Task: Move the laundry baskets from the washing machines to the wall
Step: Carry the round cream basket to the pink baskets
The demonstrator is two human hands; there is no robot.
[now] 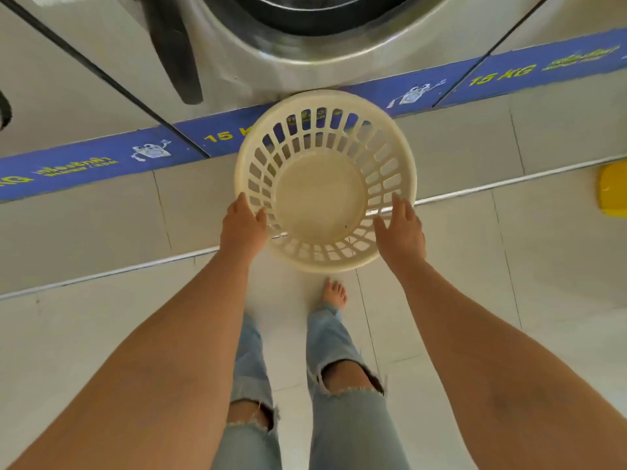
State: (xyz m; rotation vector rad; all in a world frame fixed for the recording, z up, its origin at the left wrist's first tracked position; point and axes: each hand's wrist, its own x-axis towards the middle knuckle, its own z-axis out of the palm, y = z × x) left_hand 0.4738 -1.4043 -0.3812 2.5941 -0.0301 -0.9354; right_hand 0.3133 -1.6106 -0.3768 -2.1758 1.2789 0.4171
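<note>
Biggest risk here: the round cream plastic slotted laundry basket (325, 179) is only pinched at its near rim, so it could tip forward or slip out (looks empty, at least). It sits in front of the steel front-loading washing machine (305, 39), by the blue strip. The left hand (243, 226) curls over the rim's left side; the right hand (402, 232) looks open-fingered against the right, hardly clamped.

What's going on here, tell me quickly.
A person stands barefoot at the washing machine, with both hands at an empty cream laundry basket. The left hand grips its rim; the right hand rests open against the opposite side. The basket is right in front of the machine, so it has not reached any wall yet.
</note>
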